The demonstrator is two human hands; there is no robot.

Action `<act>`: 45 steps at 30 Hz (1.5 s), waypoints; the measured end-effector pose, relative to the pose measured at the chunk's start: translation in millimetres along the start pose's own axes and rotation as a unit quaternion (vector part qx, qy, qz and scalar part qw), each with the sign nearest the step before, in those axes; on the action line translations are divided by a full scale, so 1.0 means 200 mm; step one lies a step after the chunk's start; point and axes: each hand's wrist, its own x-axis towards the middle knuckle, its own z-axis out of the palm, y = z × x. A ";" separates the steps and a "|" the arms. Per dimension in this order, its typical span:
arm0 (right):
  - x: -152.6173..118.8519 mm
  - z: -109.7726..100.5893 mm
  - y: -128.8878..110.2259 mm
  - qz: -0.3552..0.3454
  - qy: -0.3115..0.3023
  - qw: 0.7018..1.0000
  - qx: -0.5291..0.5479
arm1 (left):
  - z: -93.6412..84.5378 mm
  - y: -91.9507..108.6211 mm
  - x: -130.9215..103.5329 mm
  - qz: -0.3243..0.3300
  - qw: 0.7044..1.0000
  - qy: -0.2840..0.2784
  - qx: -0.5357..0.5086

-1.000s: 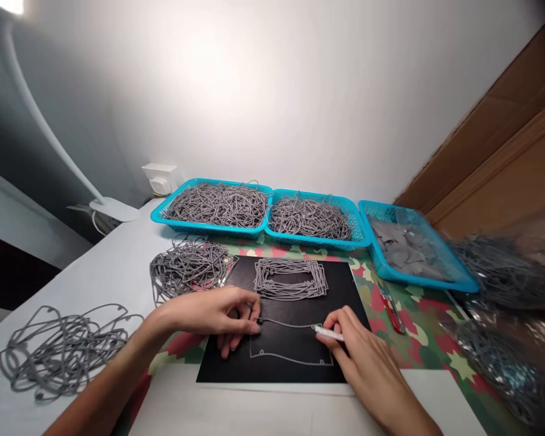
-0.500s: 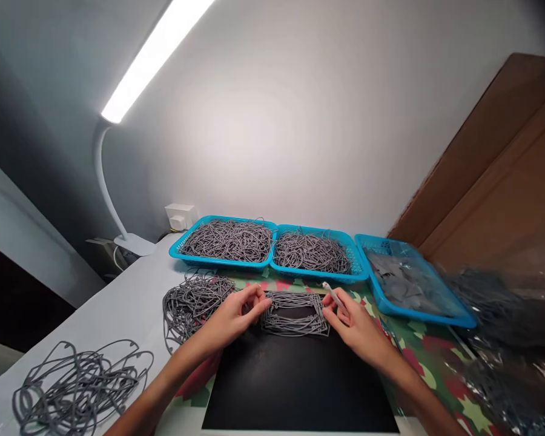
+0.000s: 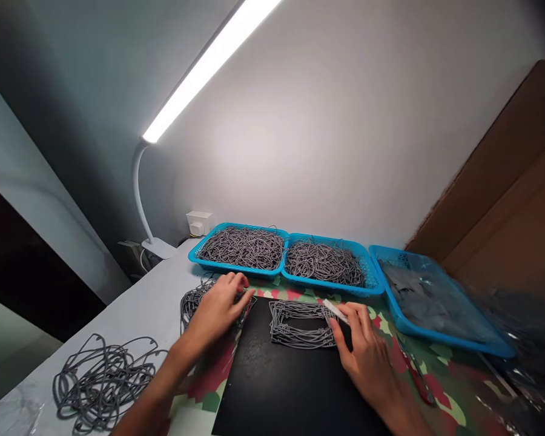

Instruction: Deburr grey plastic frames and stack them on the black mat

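My left hand (image 3: 220, 304) is over the right side of a tangled pile of grey wire-like loops (image 3: 193, 301). Its fingers are bent, the thumb is apart from them, and nothing shows clearly between them. A thin grey loop lies just beside the thumb. My right hand (image 3: 367, 345) grips a slim white stick (image 3: 335, 310), whose kind I cannot make out. Its fingertips are at the right end of a neat stack of grey rectangular loops (image 3: 302, 344). The stack rests flat on a black board (image 3: 281, 387).
Two blue baskets (image 3: 236, 271) full of grey loops stand along the wall. To the right is a blue tray (image 3: 449, 342) of flat grey pieces in clear plastic. A looser heap of loops (image 3: 109, 381) lies front left. A lamp (image 3: 138, 181) and a cardboard box (image 3: 504, 181) flank the table.
My left hand has left the stack's left end and moved left over the tangled pile. My right hand stays at the stack's right end with the white stick. The whole view has shifted and tilted.
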 end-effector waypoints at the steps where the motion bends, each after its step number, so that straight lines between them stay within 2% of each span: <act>1: -0.01 0.00 -0.01 -0.007 0.006 1.000 -0.009 | -0.05 -0.06 0.01 -0.013 0.999 0.010 0.034; 4: -0.03 0.01 -0.04 -0.025 0.009 1.000 -0.006 | -0.19 -0.26 0.06 -0.101 0.988 0.034 0.110; 7: -0.03 0.02 -0.06 -0.039 -0.001 0.999 0.012 | -0.27 -0.42 0.10 -0.168 0.978 0.024 0.123; 11: -0.05 0.02 -0.05 -0.031 -0.003 0.999 0.020 | -0.24 -0.53 0.12 -0.192 0.977 -0.002 0.088; 16: -0.05 0.04 0.01 -0.053 0.015 0.998 0.010 | -0.17 -0.56 0.12 -0.164 0.986 -0.009 -0.005; 21: -0.04 0.04 0.02 -0.056 0.048 0.997 0.009 | -0.21 -0.49 0.09 -0.104 0.990 -0.044 -0.086; 24: -0.04 0.03 0.00 -0.046 0.037 0.998 0.024 | -0.27 -0.40 0.05 -0.067 0.986 -0.081 -0.132; 28: -0.05 0.03 0.00 -0.027 0.018 0.998 0.045 | -0.40 -0.24 -0.02 -0.025 0.971 -0.115 -0.210; 32: -0.05 0.03 -0.01 -0.040 0.015 0.998 0.041 | -0.47 -0.14 -0.07 -0.005 0.945 -0.092 -0.314; 37: -0.04 0.01 -0.03 -0.057 0.009 0.997 0.056 | -0.45 -0.10 -0.06 -0.003 0.938 -0.013 -0.345; 40: -0.03 -0.01 -0.04 -0.048 0.005 0.997 0.060 | -0.43 -0.08 -0.06 0.016 0.921 0.005 -0.390; 43: -0.04 -0.03 -0.05 -0.047 -0.002 0.995 0.087 | -0.37 -0.01 -0.07 0.047 0.894 -0.030 -0.445; 45: -0.05 -0.05 -0.07 -0.067 -0.017 0.990 0.124 | -0.31 0.09 -0.10 0.063 0.870 -0.076 -0.484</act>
